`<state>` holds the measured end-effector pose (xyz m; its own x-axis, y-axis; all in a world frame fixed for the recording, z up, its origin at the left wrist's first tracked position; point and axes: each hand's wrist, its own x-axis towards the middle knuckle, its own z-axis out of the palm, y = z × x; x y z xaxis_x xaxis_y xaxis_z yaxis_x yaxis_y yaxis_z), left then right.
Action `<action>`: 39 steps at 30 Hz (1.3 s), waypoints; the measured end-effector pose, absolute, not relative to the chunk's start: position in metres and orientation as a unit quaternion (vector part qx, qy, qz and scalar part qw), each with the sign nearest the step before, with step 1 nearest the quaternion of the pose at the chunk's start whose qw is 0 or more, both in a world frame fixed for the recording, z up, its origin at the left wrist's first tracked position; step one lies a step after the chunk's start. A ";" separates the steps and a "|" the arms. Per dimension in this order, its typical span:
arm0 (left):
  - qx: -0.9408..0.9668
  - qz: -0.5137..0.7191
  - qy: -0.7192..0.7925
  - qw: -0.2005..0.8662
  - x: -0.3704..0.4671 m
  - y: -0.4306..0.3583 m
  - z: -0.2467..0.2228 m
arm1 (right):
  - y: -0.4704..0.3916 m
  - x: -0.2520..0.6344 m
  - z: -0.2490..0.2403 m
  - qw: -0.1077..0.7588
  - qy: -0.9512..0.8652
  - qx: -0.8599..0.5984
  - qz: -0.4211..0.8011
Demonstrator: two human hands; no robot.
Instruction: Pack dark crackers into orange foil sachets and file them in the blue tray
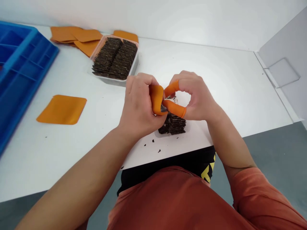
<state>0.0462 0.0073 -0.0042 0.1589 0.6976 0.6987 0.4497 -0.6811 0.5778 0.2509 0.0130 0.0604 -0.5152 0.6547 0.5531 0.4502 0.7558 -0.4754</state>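
My left hand (137, 103) is wrapped round a small orange pouch (156, 99), whose silvery inner side shows at its parted mouth. Orange finger cots cover the thumb and forefinger of my right hand (198, 95). Those two fingertips close together on the mouth edge of the pouch; whether anything else is between them is hidden. Just below both hands, a stack of thin dark brown squares (177, 124) sits on the white table, partly covered by my left hand. Dark crumbs lie around it.
A clear plastic tub (115, 80) packed with rows of similar dark squares stands behind my left hand. Flat orange pouches (79, 35) are piled beside it. Another orange pouch (62, 109) lies on the left of the white table (96, 153). A blue crate (26, 64) stands far left.
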 end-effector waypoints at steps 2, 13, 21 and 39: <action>0.767 0.515 0.378 0.061 0.047 0.006 -0.002 | 0.013 0.250 0.061 0.326 -0.869 -0.326 0.177; 0.809 0.499 0.310 0.025 0.047 -0.004 0.018 | 0.007 0.232 0.052 0.346 -0.768 -0.423 0.332; 0.827 0.399 0.378 0.120 0.041 -0.005 0.020 | 0.007 0.233 0.057 0.309 -0.778 -0.475 0.272; 0.741 0.432 0.484 0.172 0.027 0.002 0.026 | 0.034 0.274 0.045 0.167 -0.881 -0.424 0.127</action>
